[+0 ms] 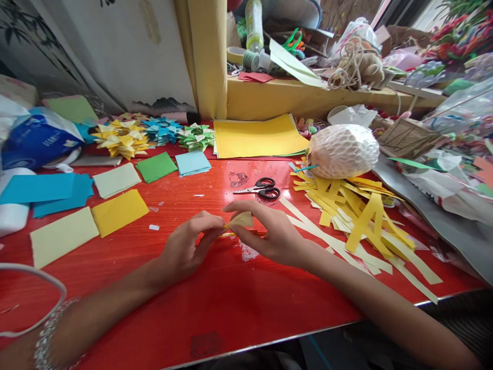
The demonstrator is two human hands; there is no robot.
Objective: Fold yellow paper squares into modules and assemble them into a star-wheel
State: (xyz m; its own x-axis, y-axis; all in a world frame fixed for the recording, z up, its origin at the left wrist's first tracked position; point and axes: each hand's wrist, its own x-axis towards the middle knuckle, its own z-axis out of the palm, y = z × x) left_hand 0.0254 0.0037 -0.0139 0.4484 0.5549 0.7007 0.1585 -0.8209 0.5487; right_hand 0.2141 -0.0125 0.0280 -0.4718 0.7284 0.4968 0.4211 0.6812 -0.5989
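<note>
My left hand (189,241) pinches the left tip of a small pale yellow folded paper (243,220) above the red table (246,318). The fingers of my right hand (271,231) are closed round the wider right part of the same paper. Just below my fingers, more yellow paper (228,234) lies on the table, partly hidden by my hands. Black-handled scissors (265,188) rest behind my right hand, with the blades pointing left.
Left are paper stacks in yellow (120,211), green (156,167) and blue (50,190). Folded paper stars (122,139) stand behind them. Yellow strips (362,221) spread at right beside a net-wrapped bundle (344,151). Large yellow sheets (258,136) lie at the back. A white cable (57,288) curves at left.
</note>
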